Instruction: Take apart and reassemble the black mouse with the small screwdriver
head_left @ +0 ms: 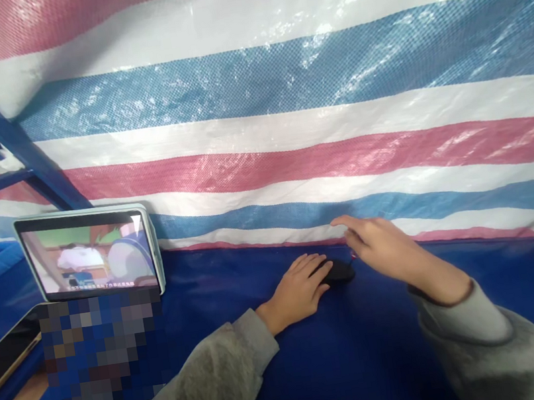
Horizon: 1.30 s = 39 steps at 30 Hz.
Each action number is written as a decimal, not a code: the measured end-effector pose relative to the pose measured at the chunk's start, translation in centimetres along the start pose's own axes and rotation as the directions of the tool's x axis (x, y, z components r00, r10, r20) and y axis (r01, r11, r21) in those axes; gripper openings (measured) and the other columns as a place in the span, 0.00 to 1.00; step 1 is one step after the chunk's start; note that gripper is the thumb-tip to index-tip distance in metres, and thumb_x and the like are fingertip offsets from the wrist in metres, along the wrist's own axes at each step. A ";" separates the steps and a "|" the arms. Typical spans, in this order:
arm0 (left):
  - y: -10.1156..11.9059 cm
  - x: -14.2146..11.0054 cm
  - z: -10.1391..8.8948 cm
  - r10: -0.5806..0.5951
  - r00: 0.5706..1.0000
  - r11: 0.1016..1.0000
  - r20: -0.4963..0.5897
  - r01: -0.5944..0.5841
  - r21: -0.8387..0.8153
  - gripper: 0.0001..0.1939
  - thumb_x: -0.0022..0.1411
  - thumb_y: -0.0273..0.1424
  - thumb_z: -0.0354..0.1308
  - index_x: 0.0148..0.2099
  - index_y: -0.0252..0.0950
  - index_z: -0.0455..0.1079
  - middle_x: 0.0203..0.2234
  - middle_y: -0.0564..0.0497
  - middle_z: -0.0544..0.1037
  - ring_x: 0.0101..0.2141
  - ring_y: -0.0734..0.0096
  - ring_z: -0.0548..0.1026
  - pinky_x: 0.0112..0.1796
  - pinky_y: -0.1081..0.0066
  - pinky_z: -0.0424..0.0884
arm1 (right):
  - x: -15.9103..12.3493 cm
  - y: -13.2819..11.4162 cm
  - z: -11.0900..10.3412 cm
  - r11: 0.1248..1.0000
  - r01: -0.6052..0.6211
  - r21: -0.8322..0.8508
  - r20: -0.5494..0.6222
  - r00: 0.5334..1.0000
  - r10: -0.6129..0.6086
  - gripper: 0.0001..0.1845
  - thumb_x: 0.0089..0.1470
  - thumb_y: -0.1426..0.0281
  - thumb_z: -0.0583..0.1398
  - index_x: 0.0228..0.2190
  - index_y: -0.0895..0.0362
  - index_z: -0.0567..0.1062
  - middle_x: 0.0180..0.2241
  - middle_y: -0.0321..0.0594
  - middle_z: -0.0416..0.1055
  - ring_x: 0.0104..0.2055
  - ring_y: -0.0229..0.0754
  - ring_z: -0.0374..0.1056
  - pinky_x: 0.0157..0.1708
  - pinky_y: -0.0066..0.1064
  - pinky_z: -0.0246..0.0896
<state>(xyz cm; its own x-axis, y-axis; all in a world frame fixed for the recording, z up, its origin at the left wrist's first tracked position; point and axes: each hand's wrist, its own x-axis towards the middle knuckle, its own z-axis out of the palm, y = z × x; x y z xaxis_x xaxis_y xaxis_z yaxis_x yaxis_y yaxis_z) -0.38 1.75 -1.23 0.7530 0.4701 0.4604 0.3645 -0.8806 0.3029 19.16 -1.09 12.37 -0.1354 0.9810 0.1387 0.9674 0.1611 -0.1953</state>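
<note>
My left hand (302,291) reaches in from the lower left, its fingers laid over the near end of a small black computer mouse (340,271) on the dark blue surface. Just right of the mouse, my right hand (379,245) is raised, the index finger bent out to the left and the other fingers curled under. Below those fingers, by the mouse's right end, a tiny red-and-white bit (354,256) shows. Whatever the curled fingers hold, if anything, is hidden behind the hand.
A tablet (89,256) in a pale case stands at the left, playing a cartoon. In front of it lies a phone (9,352), beside a pixelated patch. Striped plastic sheeting (292,169) hangs behind the dark blue surface (341,362). Blue frame bars (13,151) cross the upper left.
</note>
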 end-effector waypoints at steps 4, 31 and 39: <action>-0.3 -0.1 0.2 0.020 1.000 1.000 -0.012 -0.020 -0.021 0.21 0.72 0.35 0.49 0.65 0.40 0.59 0.62 0.46 0.66 0.63 0.62 0.62 0.64 0.55 0.58 | 0.1 0.3 0.2 0.999 0.001 0.039 -0.004 1.000 -0.001 0.23 0.62 0.69 0.47 0.54 0.56 0.71 0.30 0.41 0.77 0.29 0.43 0.72 0.33 0.32 0.60; -0.2 -0.2 0.2 0.021 0.999 1.000 -0.048 -0.022 -0.022 0.20 0.71 0.36 0.52 0.62 0.38 0.65 0.60 0.45 0.68 0.61 0.63 0.65 0.63 0.58 0.61 | -0.2 1.2 0.2 0.998 0.055 -0.031 -0.053 0.997 -0.057 0.25 0.55 0.75 0.51 0.53 0.55 0.72 0.30 0.40 0.79 0.32 0.43 0.74 0.33 0.30 0.61; -0.1 -0.1 0.1 0.017 0.999 1.000 -0.034 -0.017 -0.013 0.20 0.71 0.36 0.52 0.62 0.39 0.64 0.60 0.45 0.68 0.61 0.62 0.65 0.62 0.56 0.61 | -0.4 0.5 -0.4 0.998 0.050 -0.037 -0.040 0.998 -0.052 0.29 0.50 0.79 0.51 0.53 0.56 0.72 0.34 0.41 0.78 0.32 0.42 0.73 0.34 0.30 0.61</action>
<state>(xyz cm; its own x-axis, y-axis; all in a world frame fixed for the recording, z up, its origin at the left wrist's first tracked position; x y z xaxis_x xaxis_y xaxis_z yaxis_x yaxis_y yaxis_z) -0.42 1.82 -1.37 0.7401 0.4571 0.4932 0.3442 -0.8876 0.3061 19.80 -1.42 12.62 -0.1767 0.9663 0.1874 0.9665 0.2063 -0.1524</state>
